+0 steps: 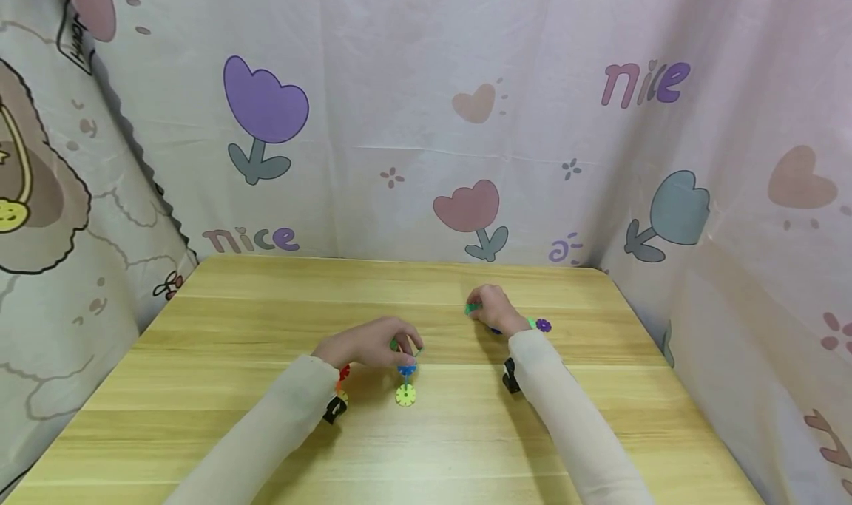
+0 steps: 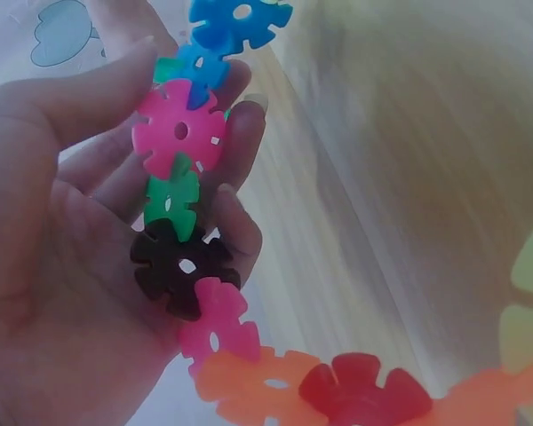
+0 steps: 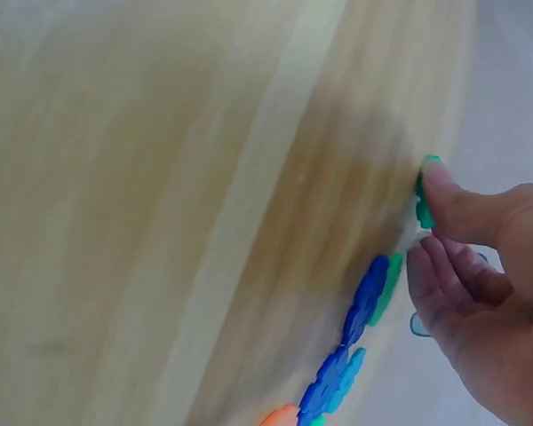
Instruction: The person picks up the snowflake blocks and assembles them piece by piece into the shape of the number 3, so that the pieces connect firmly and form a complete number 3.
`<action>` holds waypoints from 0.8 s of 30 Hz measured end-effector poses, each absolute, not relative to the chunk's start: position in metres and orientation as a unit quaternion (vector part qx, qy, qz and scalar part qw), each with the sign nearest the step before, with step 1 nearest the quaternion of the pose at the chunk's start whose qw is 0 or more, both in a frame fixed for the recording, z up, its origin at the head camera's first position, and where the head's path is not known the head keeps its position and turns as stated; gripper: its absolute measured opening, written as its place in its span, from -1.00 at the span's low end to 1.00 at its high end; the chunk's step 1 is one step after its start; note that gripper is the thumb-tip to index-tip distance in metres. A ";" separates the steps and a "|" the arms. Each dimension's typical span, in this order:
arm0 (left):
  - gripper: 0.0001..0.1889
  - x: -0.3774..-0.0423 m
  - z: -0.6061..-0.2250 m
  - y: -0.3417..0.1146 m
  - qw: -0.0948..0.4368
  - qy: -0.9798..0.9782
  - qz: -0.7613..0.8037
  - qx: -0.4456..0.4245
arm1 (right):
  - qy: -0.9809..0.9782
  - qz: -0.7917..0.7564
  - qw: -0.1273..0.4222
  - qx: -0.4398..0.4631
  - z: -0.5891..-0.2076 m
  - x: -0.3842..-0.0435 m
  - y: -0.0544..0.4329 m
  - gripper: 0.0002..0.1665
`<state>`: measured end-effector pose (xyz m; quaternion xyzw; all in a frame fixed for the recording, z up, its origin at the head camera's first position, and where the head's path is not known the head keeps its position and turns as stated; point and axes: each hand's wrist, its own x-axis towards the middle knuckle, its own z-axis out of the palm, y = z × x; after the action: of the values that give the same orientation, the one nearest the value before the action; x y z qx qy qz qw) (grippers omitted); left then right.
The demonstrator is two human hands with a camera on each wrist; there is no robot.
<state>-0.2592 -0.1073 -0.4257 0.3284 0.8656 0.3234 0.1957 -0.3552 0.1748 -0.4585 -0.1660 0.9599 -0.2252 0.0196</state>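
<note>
My left hand [image 1: 369,344] holds a chain of notched, flower-shaped plastic discs [image 2: 179,129], the thumb on one side and curled fingers on the other. Blue, pink, green, black, orange and red pieces are slotted together along the chain in the left wrist view. In the head view its lower end shows a yellow disc [image 1: 405,395] under a blue one. Farther back on the right, my right hand [image 1: 494,309] pinches a green disc [image 3: 424,202] between thumb and fingers, close to the tabletop. The fingers partly cover that disc.
Several loose discs, among them dark blue ones [image 3: 367,300], lie on the wooden table [image 1: 466,446] beside and below the right hand. A purple disc [image 1: 543,325] shows right of that wrist. A printed curtain [image 1: 373,120] hangs behind the table's far edge.
</note>
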 end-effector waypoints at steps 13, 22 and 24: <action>-0.66 -0.260 -0.426 -0.110 0.209 0.873 0.328 0.293 | 0.936 -0.300 0.067 -0.172 -0.448 -0.340 0.172 -0.95; -0.66 -0.262 -0.425 -0.110 0.210 0.874 0.326 0.291 | 0.903 -0.363 0.084 -0.215 -0.435 -0.324 0.161 -0.89; -0.67 -0.263 -0.425 -0.109 0.210 0.874 0.327 0.292 | 0.895 -0.374 0.088 -0.225 -0.430 -0.320 0.157 -0.88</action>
<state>-0.2625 -0.1094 -0.4249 0.2918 0.8740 0.3267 0.2102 -0.3197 0.1568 -0.4301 -0.2252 0.8955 -0.3736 0.0882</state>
